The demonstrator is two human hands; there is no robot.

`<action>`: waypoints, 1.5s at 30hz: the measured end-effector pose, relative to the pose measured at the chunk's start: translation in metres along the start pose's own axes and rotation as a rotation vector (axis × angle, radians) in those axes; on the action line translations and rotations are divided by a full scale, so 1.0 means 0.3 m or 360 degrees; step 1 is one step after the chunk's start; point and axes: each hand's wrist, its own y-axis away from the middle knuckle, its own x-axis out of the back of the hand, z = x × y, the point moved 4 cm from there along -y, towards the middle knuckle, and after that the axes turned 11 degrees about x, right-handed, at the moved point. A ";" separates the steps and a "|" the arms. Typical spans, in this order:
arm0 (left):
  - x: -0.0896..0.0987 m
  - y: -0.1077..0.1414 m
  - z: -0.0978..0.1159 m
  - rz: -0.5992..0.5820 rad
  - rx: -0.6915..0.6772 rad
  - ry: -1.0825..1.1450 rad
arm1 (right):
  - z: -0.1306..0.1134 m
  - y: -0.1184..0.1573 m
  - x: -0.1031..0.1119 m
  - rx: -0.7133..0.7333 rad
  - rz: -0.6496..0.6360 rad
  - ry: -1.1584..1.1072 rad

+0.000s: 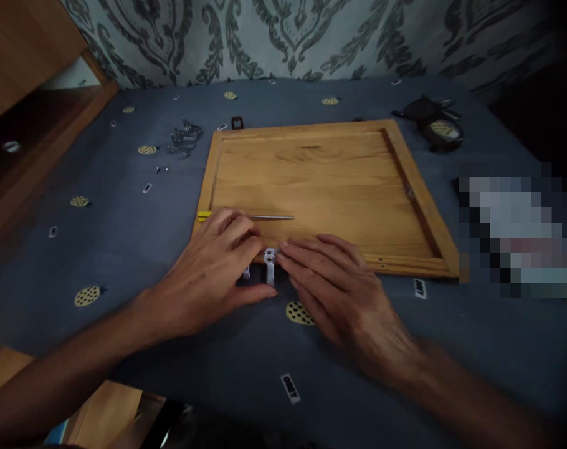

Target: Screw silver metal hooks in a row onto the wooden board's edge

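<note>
A small silver metal hook (270, 265) with two holes in its plate sits against the near edge of the framed wooden panel (311, 181). My left hand (213, 268) is around its left side, fingers curled at the plate and thumb by its lower end. A second shiny metal piece (247, 272) shows partly beside those fingers. My right hand (339, 287) rests with its fingers stretched out together on the panel's edge, fingertips touching the hook's right side. Behind my left hand lies a screwdriver (274, 217) on the panel, its yellow handle partly hidden.
Several metal hooks (185, 138) and a few small screws (162, 169) lie left of the panel on the blue cloth (124, 237). Dark objects (433, 125) lie at the back right. A pixelated item (521, 231) is at right, and an open wooden cabinet (35, 125) at left.
</note>
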 end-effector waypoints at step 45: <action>0.025 -0.002 0.020 0.0008 -0.0031 -0.0041 | -0.008 0.022 -0.009 -0.0053 -0.0088 -0.0013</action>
